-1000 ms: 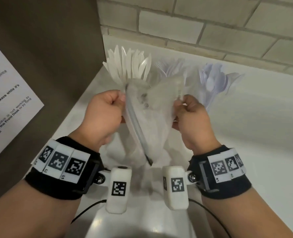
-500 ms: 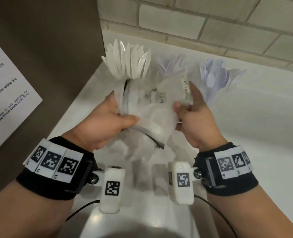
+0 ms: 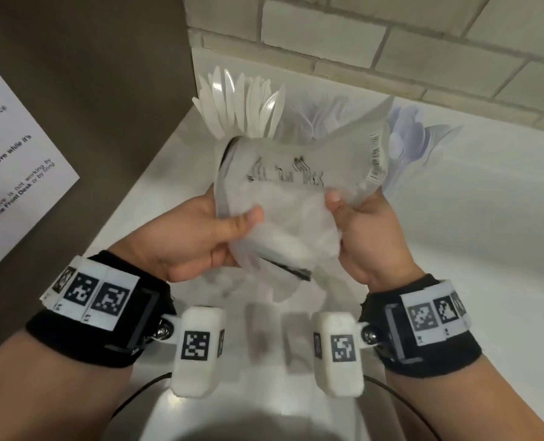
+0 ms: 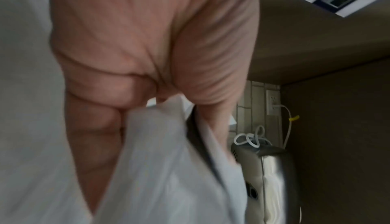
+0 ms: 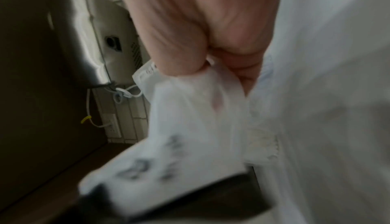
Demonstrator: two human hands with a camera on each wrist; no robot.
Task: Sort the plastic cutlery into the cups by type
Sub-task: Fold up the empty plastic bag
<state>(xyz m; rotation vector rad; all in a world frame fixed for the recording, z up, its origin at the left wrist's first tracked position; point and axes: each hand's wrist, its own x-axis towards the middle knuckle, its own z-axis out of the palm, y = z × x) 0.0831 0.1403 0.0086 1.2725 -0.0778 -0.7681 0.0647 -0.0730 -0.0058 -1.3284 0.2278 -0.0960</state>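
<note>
**Both hands holding an empty-looking plastic bag in front of the sorted cutlery**

The left hand [image 3: 200, 237] is gripping the left side of a translucent, crumpled plastic bag with black print and a dark strip along its mouth [image 3: 299, 186], thumb lying across the front and fingers curled behind. The right hand [image 3: 366, 230] is pinching the bag's right side between thumb and fingers; the right wrist view is showing that pinch close up, though blurred. The bag is hanging between the two hands, above the white counter [image 3: 487, 249].

Just beyond the left hand, a fan of white plastic knives [image 3: 242, 103] is standing upright; the cup under it is hidden by the bag. Beyond the bag, between the hands, a cluster of pale plastic forks [image 3: 321, 116] is showing faintly. Beyond the right hand, clear plastic spoons [image 3: 414, 138] are fanning out. A stainless steel toaster [image 4: 272, 177] is appearing in the wrist views.
</note>
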